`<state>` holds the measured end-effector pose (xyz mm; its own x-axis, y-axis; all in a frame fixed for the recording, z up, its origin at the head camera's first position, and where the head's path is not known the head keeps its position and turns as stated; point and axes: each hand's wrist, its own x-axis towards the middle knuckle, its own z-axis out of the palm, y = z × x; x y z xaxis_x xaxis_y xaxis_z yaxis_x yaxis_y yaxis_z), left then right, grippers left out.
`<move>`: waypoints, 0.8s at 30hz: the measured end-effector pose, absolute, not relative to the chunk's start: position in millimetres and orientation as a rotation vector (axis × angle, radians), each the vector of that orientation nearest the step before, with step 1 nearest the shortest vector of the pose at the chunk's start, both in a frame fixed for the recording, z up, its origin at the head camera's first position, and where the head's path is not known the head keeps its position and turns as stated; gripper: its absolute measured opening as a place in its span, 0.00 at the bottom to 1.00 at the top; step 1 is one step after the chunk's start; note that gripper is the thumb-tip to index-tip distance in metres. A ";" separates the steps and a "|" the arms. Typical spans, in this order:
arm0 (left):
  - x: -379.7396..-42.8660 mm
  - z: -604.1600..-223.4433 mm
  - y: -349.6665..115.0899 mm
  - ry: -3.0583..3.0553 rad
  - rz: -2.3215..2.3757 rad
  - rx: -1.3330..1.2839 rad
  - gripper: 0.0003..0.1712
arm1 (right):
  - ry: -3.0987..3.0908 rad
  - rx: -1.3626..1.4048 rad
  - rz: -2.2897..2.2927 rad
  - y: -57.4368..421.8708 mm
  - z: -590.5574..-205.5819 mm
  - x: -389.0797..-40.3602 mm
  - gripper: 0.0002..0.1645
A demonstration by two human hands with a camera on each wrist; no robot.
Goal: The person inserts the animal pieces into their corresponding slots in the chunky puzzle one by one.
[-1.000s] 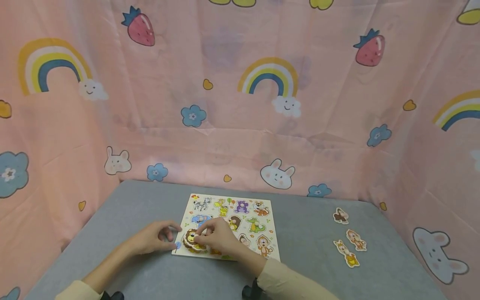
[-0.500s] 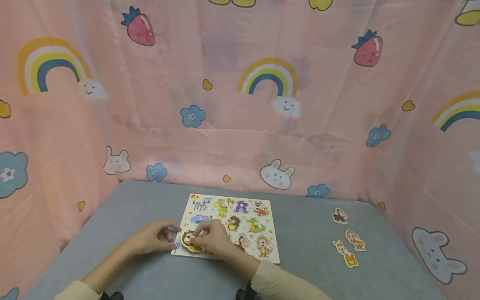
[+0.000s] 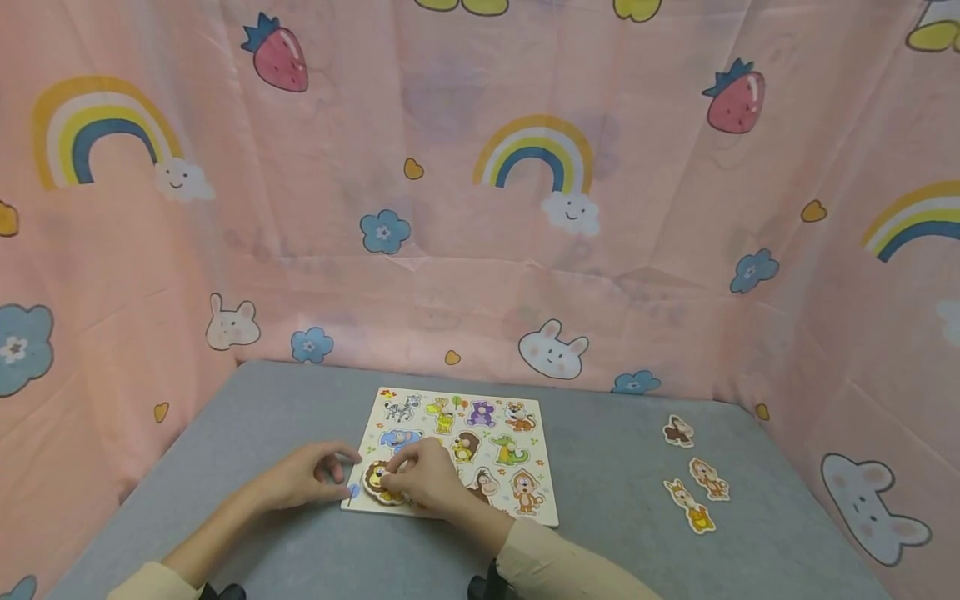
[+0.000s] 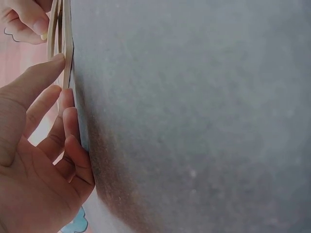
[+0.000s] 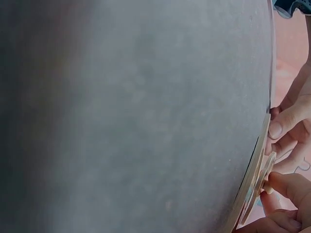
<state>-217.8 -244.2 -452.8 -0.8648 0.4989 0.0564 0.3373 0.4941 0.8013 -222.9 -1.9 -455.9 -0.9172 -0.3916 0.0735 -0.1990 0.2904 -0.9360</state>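
A lion puzzle piece [image 3: 377,481] lies at the lower left of a wooden animal puzzle board [image 3: 546,500], over the spot for the lion. The thumb and forefinger of my right hand [image 3: 435,479] pinch the small knob [image 5: 267,188] on this piece. In the right wrist view the piece stands slightly proud of the board, tilted at a small angle. My left hand [image 3: 307,477] rests against the board's left edge, with its thumb [image 4: 46,73] touching the edge and the other fingers loosely bent. Part of the board's lower row is hidden under my right hand.
Three loose animal pieces lie on the grey table [image 3: 615,517] at the right: a dark brown one [image 3: 678,432], a monkey [image 3: 709,480] and a yellow long-eared one [image 3: 690,506]. A pink patterned cloth [image 3: 450,292] rises behind the table and at both sides.
My right hand has shifted a little to the left with the lion piece, uncovering more of the monkey picture on the board. The left hand has stayed at the board's edge.
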 end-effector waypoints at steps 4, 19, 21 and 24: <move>-218.1 -452.5 -245.0 2.553 1.305 0.720 0.24 | 2.442 -0.566 -1.635 -4.6 -456.8 -225.1 0.07; -218.0 -453.4 -244.6 2.570 1.298 0.720 0.24 | 2.572 -0.542 -1.508 -11.2 -456.6 -225.1 0.09; -217.6 -453.1 -244.4 2.574 1.294 0.710 0.24 | 2.577 -0.543 -1.505 -12.2 -454.9 -223.8 0.09; -217.1 -452.8 -243.8 2.576 1.284 0.708 0.24 | 2.582 -0.536 -1.497 -13.4 -453.0 -221.9 0.10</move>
<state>-217.1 -243.8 -452.8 -0.8710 0.4884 0.0523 0.3357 0.5143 0.7891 -221.9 -13.4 -453.0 -0.9316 -0.3543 0.0810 -0.2464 0.4518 -0.8574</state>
